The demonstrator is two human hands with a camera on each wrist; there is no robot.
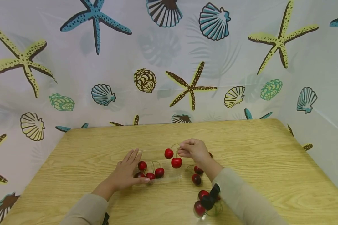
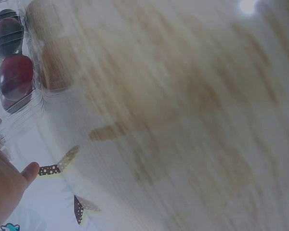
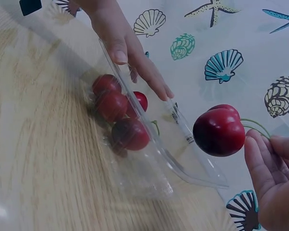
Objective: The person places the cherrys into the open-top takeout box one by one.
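Observation:
My right hand pinches the thin green stem of a pair of red cherries between thumb and fingertips. The pair hangs over the right part of a clear plastic box; in the right wrist view these cherries dangle beside its rim. Spread across the left end of the box is my left hand, fingers straight along the far side and thumb at the near side. Several cherries lie inside, near that hand. The left wrist view catches dark cherries through the clear wall.
Loose cherries lie on the wooden table right of the box, some partly hidden by my right hand. More cherries sit nearer, under the right wrist's black strap. A shell-and-starfish patterned cloth stands behind the table.

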